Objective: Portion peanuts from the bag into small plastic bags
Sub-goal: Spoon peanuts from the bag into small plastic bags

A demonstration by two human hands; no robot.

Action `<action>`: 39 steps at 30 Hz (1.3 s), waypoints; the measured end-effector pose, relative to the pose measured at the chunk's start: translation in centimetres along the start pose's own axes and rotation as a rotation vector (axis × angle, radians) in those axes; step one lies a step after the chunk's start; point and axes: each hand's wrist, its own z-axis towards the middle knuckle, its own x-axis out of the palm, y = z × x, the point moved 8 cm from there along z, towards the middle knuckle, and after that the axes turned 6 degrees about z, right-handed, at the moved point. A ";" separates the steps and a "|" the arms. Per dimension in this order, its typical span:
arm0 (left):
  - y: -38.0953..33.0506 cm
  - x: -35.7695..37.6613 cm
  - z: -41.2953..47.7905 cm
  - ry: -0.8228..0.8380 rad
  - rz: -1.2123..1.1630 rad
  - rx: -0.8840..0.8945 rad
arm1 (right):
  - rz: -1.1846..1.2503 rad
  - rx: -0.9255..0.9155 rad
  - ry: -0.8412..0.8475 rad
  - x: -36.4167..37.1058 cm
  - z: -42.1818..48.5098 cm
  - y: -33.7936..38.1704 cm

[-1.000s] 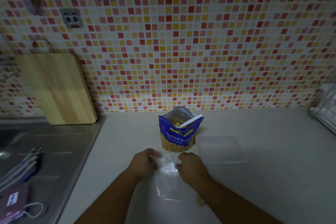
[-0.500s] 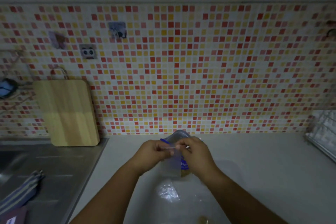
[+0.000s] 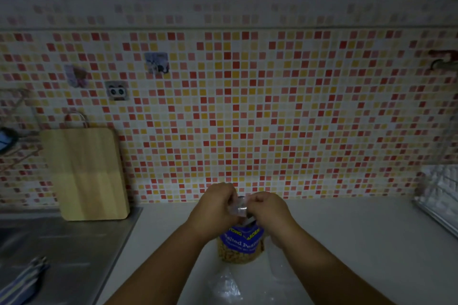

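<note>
Striped cloth [image 3: 22, 282]: lay on the steel drainboard [image 3: 64, 238], at about 8 o'clock from the hands, well apart from them
Cutting board [image 3: 86, 173]: wooden, stood on end against the mosaic tile wall [image 3: 272, 106], at roughly 9 o'clock from the hands
Left hand [image 3: 215, 208]: was raised above the counter [image 3: 359, 242], fingers curled, pinching the left edge of the small clear bag
Small clear bag [image 3: 240, 208]: hung bunched between the two hands, at 12 o'clock from the peanut bag; I could not tell whether its mouth was open
Right hand [image 3: 269, 210]: fingers curled, pinching the bag's right edge
Peanut bag [image 3: 241, 245]: blue, stood upright on the counter at 6 o'clock below the hands, nuts showing through its clear lower part, its top hidden behind the fingers
Spare plastic bags [image 3: 225, 287]: lay crumpled on the counter at 6 o'clock from the peanut bag, between the forearms
Dish rack [image 3: 438, 195]: wire, sat at 3 o'clock, at the counter's far edge
</note>
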 end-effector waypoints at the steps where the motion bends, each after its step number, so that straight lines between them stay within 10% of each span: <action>1: 0.3 0.4 0.0 0.061 -0.037 -0.028 | -0.011 -0.009 0.005 -0.1 0.1 0.2; 16: 2.5 0.4 0.4 0.167 -0.172 -0.109 | -0.389 -0.234 0.014 -0.1 2.3 2.1; 21: 3.9 0.6 0.4 0.178 -0.187 -0.157 | -1.071 -0.292 0.056 0.0 3.5 0.7; 39: 5.9 0.8 0.8 0.213 -0.177 -0.246 | -1.168 -0.345 0.117 1.4 3.9 1.4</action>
